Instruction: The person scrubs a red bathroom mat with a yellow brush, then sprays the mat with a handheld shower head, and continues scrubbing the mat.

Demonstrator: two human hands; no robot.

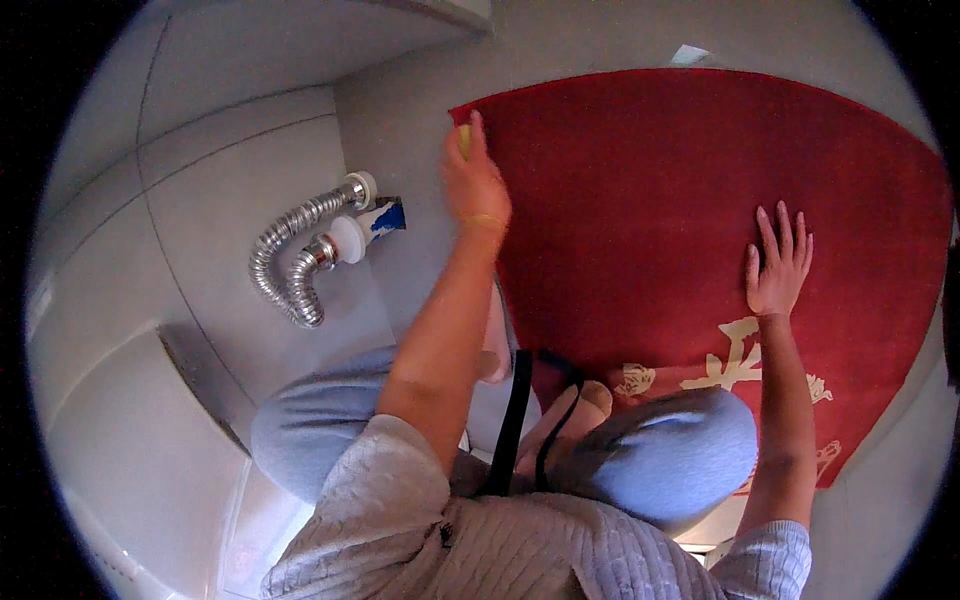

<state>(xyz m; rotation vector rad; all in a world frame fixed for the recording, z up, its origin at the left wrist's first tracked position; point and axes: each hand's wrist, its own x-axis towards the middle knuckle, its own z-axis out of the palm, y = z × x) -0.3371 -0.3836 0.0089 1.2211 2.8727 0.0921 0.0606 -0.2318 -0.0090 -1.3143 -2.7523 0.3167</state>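
Note:
A large red mat (640, 200) with cream-coloured patterns at its near end lies spread on the floor. At its far left corner, my left hand (476, 182) is closed round a small yellow object (464, 142), mostly hidden by the fingers, so its kind does not show. That hand rests along the mat's left edge, index finger pointing away from me. My right hand (780, 265) lies flat on the mat's right part, fingers stretched out and nothing in them.
To the left, a silver corrugated hose (285, 235) with white end fittings lies on grey tiles (190, 240), beside a blue and white piece (386, 218). A white rounded fixture (140, 440) stands at lower left. A small pale scrap (690, 54) lies past the mat's far edge.

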